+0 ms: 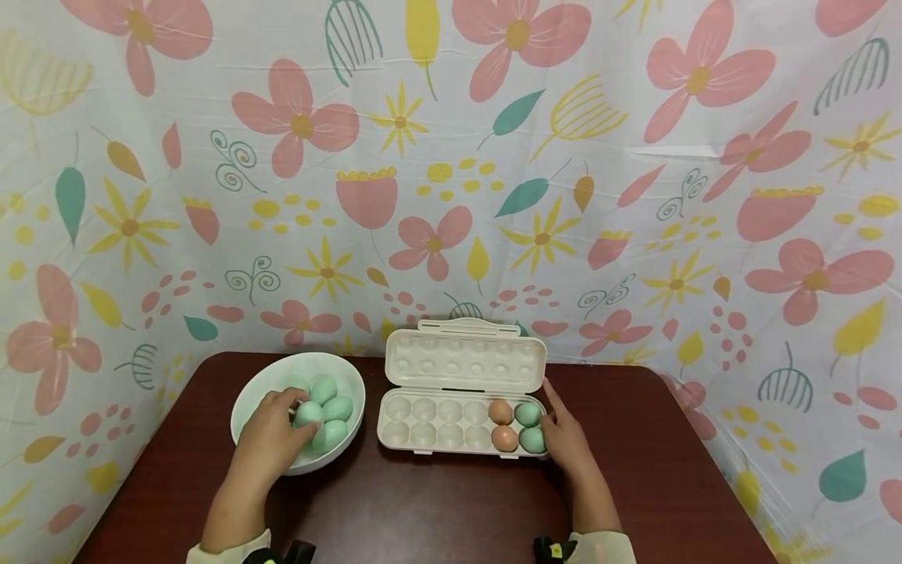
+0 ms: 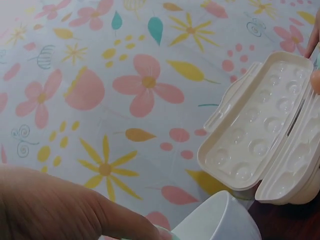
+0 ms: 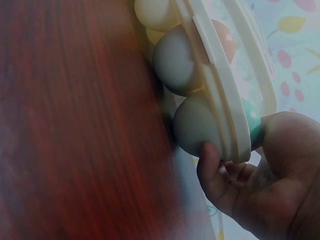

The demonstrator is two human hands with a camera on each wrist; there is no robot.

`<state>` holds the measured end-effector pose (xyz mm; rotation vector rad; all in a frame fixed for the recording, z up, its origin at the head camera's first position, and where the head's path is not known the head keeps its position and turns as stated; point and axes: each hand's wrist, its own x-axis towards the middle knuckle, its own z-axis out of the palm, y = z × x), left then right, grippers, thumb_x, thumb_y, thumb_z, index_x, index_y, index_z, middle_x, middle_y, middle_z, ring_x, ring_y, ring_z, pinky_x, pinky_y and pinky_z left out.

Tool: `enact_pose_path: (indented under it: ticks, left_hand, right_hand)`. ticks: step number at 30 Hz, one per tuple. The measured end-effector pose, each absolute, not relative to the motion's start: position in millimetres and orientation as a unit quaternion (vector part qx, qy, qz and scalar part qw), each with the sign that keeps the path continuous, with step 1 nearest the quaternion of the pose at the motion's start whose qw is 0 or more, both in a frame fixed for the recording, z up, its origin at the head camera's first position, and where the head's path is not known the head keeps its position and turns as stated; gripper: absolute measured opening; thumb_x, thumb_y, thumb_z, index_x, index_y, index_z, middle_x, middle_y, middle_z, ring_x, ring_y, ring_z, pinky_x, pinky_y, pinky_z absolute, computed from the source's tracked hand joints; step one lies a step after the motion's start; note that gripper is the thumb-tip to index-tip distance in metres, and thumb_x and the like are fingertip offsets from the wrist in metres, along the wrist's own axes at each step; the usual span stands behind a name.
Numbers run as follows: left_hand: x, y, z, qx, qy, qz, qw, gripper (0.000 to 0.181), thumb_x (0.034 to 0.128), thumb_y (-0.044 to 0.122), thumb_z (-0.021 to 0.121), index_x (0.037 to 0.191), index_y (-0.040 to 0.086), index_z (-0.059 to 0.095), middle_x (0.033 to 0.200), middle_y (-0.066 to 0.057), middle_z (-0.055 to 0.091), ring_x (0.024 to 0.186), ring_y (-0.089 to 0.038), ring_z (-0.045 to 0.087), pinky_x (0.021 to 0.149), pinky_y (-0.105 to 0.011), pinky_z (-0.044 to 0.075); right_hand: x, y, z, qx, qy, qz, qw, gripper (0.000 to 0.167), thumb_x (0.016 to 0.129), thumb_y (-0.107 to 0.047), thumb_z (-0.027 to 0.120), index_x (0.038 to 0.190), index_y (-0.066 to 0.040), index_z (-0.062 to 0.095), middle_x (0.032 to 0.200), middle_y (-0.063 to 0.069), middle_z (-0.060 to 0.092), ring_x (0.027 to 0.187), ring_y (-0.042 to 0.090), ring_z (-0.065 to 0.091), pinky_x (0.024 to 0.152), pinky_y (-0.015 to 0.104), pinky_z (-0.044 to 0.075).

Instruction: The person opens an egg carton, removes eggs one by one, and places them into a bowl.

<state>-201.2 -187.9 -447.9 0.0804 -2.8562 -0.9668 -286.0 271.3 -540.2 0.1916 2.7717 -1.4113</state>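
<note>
In the head view my left hand (image 1: pixel 269 432) reaches into a white bowl (image 1: pixel 243 407) and pinches a pale green egg (image 1: pixel 308 413) between fingers and thumb. Several more green eggs (image 1: pixel 338 409) lie around it. My right hand (image 1: pixel 566 440) grips the right end of an open egg carton (image 1: pixel 437 454), with its curled fingers (image 3: pixel 209 162) against the end cup in the right wrist view. Two brown eggs (image 1: pixel 503 439) and two green eggs (image 1: pixel 532 439) sit in the carton's right columns. In the left wrist view the egg is mostly hidden by my left hand (image 2: pixel 65 207).
The carton lid (image 1: pixel 465 360) stands raised behind its base, near the flower-printed cloth (image 1: pixel 451 251) at the back. Bowl and carton stand side by side on a dark red-brown table (image 1: pixel 423 509). The other cups (image 1: pixel 424 410) in the carton hold no eggs.
</note>
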Motion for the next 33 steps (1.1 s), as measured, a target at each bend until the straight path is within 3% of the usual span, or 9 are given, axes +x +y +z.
enact_pose_path:
  ticks: [16,33]
  left_hand:
    - [-211.7,-199.0,-465.9,0.017,-0.955,-0.293,-0.032,0.035,0.0735,0.011,0.074,0.107,0.004,0.064,0.097,-0.015,0.058,0.083,-0.023,0.055,0.075,-0.04,0.047]
    - [-214.3,-200.1,-475.8,0.004,-0.962,-0.271,-0.034,0.033,0.0722,0.009,0.078,0.102,0.006,0.064,0.095,-0.014,0.061,0.082,-0.024,0.057,0.074,-0.042,0.048]
  right_hand:
    - [-287.5,275.0,-542.5,0.062,0.891,-0.45,0.017,0.066,0.103,-0.016,0.042,0.16,-0.042,0.021,0.089,0.011,0.056,0.063,0.02,0.055,0.056,0.033,0.053]
    - [-287.9,273.7,-543.8,0.059,0.891,-0.451,0.016,0.065,0.103,-0.016,0.042,0.16,-0.041,0.022,0.091,0.011,0.057,0.065,0.02,0.055,0.057,0.032,0.053]
